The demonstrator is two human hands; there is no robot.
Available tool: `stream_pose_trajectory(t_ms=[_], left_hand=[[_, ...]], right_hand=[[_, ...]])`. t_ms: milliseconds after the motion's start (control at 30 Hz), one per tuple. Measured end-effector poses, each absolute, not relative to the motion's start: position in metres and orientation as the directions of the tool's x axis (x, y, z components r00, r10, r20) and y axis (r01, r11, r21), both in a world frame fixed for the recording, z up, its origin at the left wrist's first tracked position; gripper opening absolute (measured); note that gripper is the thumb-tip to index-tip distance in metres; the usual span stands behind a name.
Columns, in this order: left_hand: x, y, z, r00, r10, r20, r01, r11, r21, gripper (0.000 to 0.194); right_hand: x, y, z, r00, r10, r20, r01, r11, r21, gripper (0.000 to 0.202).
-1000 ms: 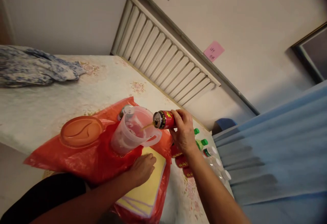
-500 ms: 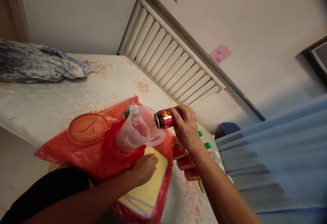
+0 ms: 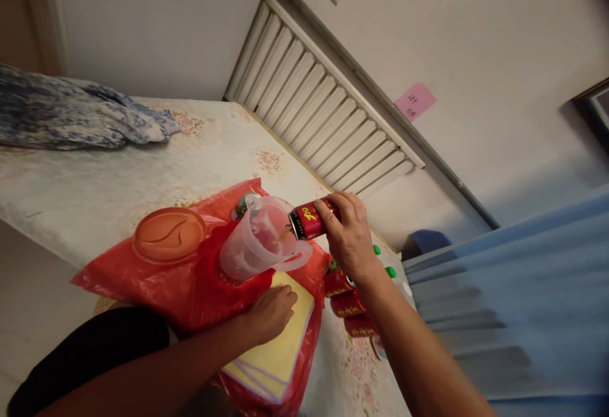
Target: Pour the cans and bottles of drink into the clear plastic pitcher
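Note:
My right hand (image 3: 351, 234) is wrapped around a red and black drink can (image 3: 308, 219), tipped with its top toward a translucent plastic pitcher (image 3: 238, 249). A thin brownish stream runs from the can's mouth into the pitcher. The pitcher stands on a red plastic bag (image 3: 181, 290), its handle facing right. Loosely curled, my left hand (image 3: 272, 313) rests on a stack of yellow sheets with pale edges (image 3: 280, 360); nothing shows in its fingers. Left of the pitcher lies a round orange lid (image 3: 169, 234).
Several red cans (image 3: 349, 306) and green-capped bottles (image 3: 391, 272) stand right of the bag. Another can (image 3: 245, 204) is behind the pitcher. A patterned cloth (image 3: 85, 115) lies on the flowered tablecloth (image 3: 223, 144). A radiator (image 3: 318, 93) and blue curtain (image 3: 514, 303) border the table.
The can is still tilted over the pitcher, turned slightly in view, with liquid running out. My left hand stays on the yellow sheets. The whole view has shifted slightly.

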State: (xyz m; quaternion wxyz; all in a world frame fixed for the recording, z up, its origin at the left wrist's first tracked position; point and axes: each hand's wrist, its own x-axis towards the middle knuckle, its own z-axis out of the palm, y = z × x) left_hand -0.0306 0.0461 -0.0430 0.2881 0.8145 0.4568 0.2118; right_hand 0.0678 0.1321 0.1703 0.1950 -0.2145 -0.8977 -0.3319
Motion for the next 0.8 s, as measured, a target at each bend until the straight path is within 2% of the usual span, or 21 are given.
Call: stream_pose_trajectory(t_ms=[800], left_hand=[[-0.0324, 0.0442, -0.0363, 0.489, 0.871, 0.043, 0.626, -0.384, 0.679, 0.014]], right_hand=[[0.0692, 0.1321, 0.1712, -0.843, 0.231, 0.485, 0.493, 0.69, 0.529, 0.048]])
